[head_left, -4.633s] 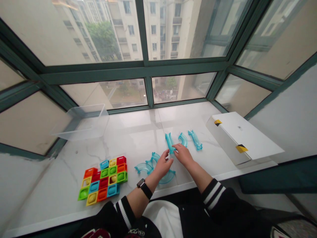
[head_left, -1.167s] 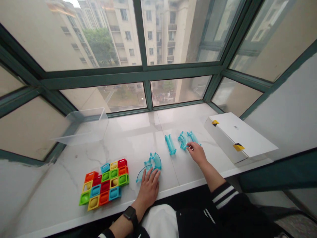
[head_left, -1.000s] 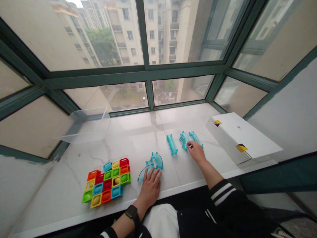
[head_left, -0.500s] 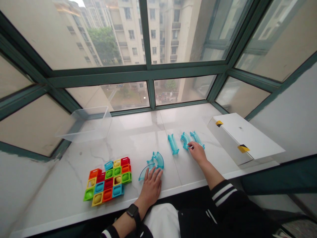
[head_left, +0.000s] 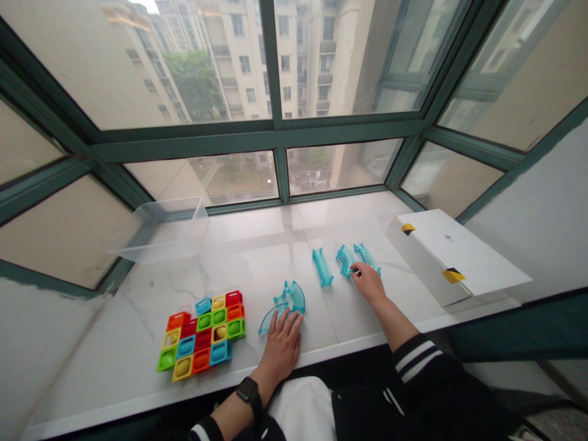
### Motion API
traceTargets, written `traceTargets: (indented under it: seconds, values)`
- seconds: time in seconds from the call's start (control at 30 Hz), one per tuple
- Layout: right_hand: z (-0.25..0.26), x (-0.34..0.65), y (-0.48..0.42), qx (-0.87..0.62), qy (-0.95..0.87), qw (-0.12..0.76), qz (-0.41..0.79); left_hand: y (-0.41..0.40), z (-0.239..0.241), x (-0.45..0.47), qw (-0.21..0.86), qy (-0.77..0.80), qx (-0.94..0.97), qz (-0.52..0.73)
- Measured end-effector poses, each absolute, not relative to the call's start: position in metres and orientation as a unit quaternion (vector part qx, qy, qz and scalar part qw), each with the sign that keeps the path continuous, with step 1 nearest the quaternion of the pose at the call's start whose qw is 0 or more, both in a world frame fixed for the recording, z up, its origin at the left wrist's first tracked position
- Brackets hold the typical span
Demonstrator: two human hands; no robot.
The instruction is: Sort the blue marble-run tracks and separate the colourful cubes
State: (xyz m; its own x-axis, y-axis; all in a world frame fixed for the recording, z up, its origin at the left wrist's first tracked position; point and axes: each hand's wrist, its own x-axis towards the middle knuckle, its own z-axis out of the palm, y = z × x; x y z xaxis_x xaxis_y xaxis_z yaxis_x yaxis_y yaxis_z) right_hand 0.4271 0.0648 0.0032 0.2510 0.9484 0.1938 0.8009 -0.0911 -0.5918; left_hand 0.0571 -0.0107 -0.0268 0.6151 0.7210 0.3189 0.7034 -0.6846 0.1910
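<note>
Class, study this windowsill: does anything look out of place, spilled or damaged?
Nothing looks spilled or damaged. The one oddity: the curved teal track pieces by the left hand lie heaped on each other, while the pieces near the right hand lie separately, in a row.

On the marble window sill (head_left: 257, 242), the plastic tub (head_left: 160, 231) stands at rear left, the block panel (head_left: 199, 334) lies at front left, the joined curved track pieces (head_left: 288, 306) lie right of the panel, and the straight track piece (head_left: 323, 267), two further track pieces (head_left: 356, 256) and the flat box (head_left: 452, 254) follow rightward in that order.
</note>
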Motion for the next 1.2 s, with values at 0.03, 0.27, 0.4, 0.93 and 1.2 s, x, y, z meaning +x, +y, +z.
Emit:
traceTargets:
  seconds: [0.03,0.27,0.4,0.93,1.2]
  values:
    - [0.003,0.427,0.065,-0.729,-0.6,0.307,0.119,-0.011,-0.027,0.057,0.025,0.397,0.898,0.187]
    - [0.003,0.427,0.065,-0.732,-0.607,0.287,0.12,-0.01,-0.027,0.057,0.03,0.397,0.897,0.189]
    - [0.008,0.425,0.06,-0.731,-0.609,0.284,0.114,-0.01,-0.028,0.057,0.038,0.395,0.899,0.185]
    - [-0.026,0.315,-0.028,-0.537,-0.743,0.315,0.246,-0.015,-0.02,0.059,0.095,0.399,0.892,0.19]
    - [-0.037,0.319,-0.025,-0.546,-0.747,0.303,0.228,-0.018,-0.015,0.055,0.122,0.379,0.884,0.245]
